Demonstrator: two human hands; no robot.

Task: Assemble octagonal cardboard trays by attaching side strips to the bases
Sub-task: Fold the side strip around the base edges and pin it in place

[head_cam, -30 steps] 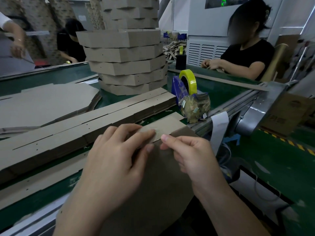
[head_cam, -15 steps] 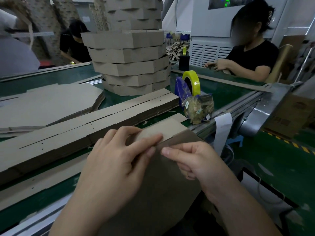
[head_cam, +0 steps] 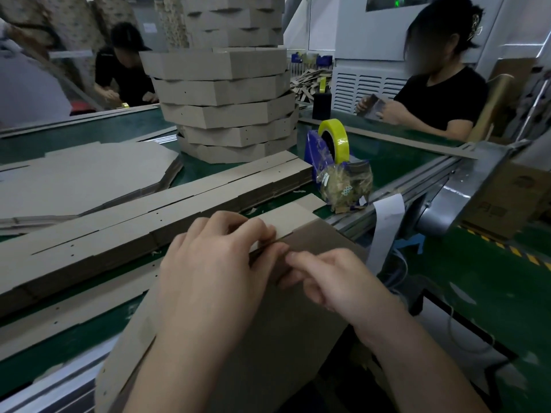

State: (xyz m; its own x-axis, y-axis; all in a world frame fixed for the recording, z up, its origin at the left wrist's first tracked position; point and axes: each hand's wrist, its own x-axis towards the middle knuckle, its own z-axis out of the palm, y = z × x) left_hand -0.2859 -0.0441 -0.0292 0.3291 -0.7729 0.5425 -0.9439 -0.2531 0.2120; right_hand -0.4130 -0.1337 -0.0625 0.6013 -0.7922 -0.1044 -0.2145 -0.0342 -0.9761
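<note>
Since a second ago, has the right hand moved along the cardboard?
Yes. The right hand has slid down and back toward the person, away from the tape dispenser, its fingertips lower on the base.

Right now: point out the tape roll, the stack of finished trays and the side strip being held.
yellow tape roll [head_cam: 338, 138], head view, on its outer band.
stack of finished trays [head_cam: 226, 114], head view, on a middle tray's side wall.
side strip [head_cam: 290, 219], head view, on its free end.
</note>
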